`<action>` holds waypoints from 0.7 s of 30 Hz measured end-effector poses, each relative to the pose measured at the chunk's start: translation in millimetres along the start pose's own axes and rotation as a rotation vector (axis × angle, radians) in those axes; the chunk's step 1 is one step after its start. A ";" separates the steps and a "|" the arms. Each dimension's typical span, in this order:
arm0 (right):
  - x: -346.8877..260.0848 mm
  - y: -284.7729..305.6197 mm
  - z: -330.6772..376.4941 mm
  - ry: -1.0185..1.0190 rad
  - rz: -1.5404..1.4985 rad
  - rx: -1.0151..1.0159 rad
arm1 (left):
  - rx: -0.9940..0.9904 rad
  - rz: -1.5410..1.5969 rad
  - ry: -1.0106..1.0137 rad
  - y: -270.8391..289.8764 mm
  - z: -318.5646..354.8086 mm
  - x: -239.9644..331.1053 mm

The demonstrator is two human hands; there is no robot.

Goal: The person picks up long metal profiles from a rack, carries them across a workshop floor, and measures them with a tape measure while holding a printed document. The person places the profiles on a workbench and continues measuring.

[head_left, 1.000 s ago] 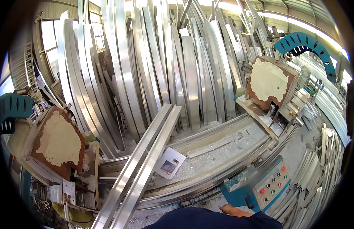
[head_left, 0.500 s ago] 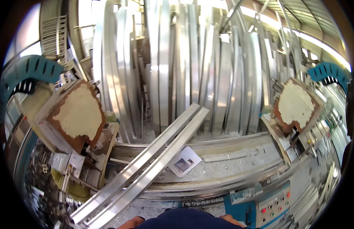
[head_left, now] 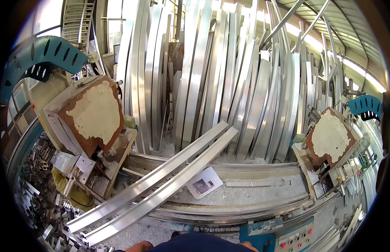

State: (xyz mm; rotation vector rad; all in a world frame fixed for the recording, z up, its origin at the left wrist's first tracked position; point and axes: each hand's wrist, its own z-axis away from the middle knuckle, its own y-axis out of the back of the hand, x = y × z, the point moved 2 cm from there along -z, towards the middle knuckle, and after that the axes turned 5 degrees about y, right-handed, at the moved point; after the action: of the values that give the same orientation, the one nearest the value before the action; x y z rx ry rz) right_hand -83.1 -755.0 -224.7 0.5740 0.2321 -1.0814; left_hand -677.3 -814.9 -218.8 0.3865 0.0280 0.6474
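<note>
Profiles: two long aluminium profiles lying side by side, slanting across the table.
Paper: printed sheet resting just beside the profiles.
Hands: staying out of view; spread or closed, cannot tell.
Saws: teal-guarded saw heads flanking both ends.

Two long aluminium profiles were pale silver, leaning metal strips behind gleamed silver-grey, curved saw guards were teal, worn machine heads showed cream patches edged rust-brown, a paper sheet was white with dark squares, a control box was blue.
</note>
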 end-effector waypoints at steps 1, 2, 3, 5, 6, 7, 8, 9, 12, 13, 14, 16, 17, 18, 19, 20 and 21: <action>0.2 1.6 0.0 0.003 0.000 -0.001 | 0.006 0.016 -0.011 -1.3 -1.2 -0.8; 3.3 -1.2 -1.6 0.008 -0.001 -0.008 | 0.012 0.029 -0.016 -0.8 -0.5 -3.6; 5.9 -2.4 -2.7 0.014 -0.004 -0.011 | 0.022 0.039 -0.020 -0.2 -0.2 -5.5; 13.2 2.0 -9.2 0.037 0.001 -0.019 | 0.037 0.072 -0.034 0.4 -3.0 -1.4; 18.8 2.5 -10.6 0.050 -0.002 -0.022 | 0.046 0.079 -0.045 2.3 -2.8 1.2; 18.7 1.7 -14.8 0.077 -0.002 -0.030 | 0.057 0.092 -0.051 8.5 -1.7 1.2; 25.3 2.9 -16.8 0.125 0.013 -0.040 | 0.063 0.104 -0.057 10.2 -0.6 4.3; 30.5 1.5 -19.6 0.168 0.017 -0.041 | 0.078 0.110 -0.062 15.5 1.3 7.1; 13.8 -9.0 -17.0 -0.029 -0.198 0.052 | 0.127 0.132 -0.057 28.6 13.7 8.9; 16.0 -14.2 -19.8 -0.037 -0.246 0.054 | 0.143 0.132 -0.059 33.2 16.6 11.6; 20.1 -16.3 -23.4 -0.045 -0.294 0.055 | 0.154 0.130 -0.063 36.6 19.4 14.3; 34.3 -22.9 -35.8 -0.056 -0.355 0.050 | 0.171 0.125 -0.067 40.8 24.8 17.0; 38.6 -27.5 -38.7 -0.057 -0.367 0.045 | 0.181 0.118 -0.073 44.0 26.1 18.9; 42.5 -32.1 -41.5 -0.059 -0.379 0.040 | 0.188 0.110 -0.076 43.0 26.4 19.1; 47.2 -36.0 -43.5 -0.056 -0.380 0.041 | 0.195 0.099 -0.082 43.6 26.7 19.3; 50.7 -40.9 -44.6 -0.053 -0.377 0.036 | 0.205 0.090 -0.082 43.3 27.4 16.9; 53.5 -45.6 -46.2 -0.051 -0.373 0.030 | 0.215 0.076 -0.085 44.2 27.1 15.0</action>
State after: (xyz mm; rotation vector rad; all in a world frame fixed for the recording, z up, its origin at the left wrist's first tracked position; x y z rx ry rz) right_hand -94.1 -786.2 -302.1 0.5413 0.2853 -1.4610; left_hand -687.2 -783.1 -176.4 0.6247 0.0015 0.7048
